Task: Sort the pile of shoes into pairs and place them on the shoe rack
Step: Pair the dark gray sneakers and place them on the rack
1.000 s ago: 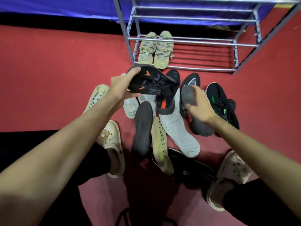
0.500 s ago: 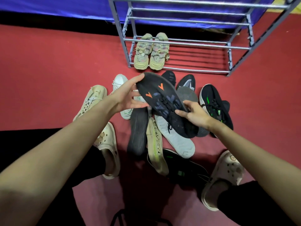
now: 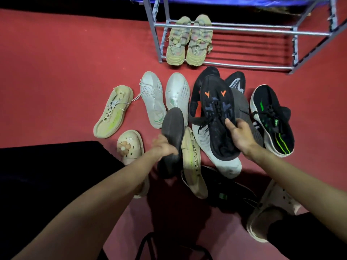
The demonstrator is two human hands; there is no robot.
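The rack [image 3: 244, 30] stood at 12 o'clock with a tan pair [image 3: 189, 42] on its bottom shelf. Below it lay the pile [image 3: 169, 96]. The right hand [image 3: 241, 136] gripped a black shoe [image 3: 219, 117], fingers under its heel. At 9 o'clock, the left hand [image 3: 165, 148] clasped a grey shoe [image 3: 172, 136].

There is only one camera, so no second view shares the scene. It sits on the person's head and looks forward and steeply down. Both bare arms reach in from the bottom edge, so the camera is close above them. The red floor [image 3: 56, 72] fills most of the picture. The metal shoe rack [image 3: 244, 30] stands at the far top edge. The wide lens bends the rack's straight bars near the corners.
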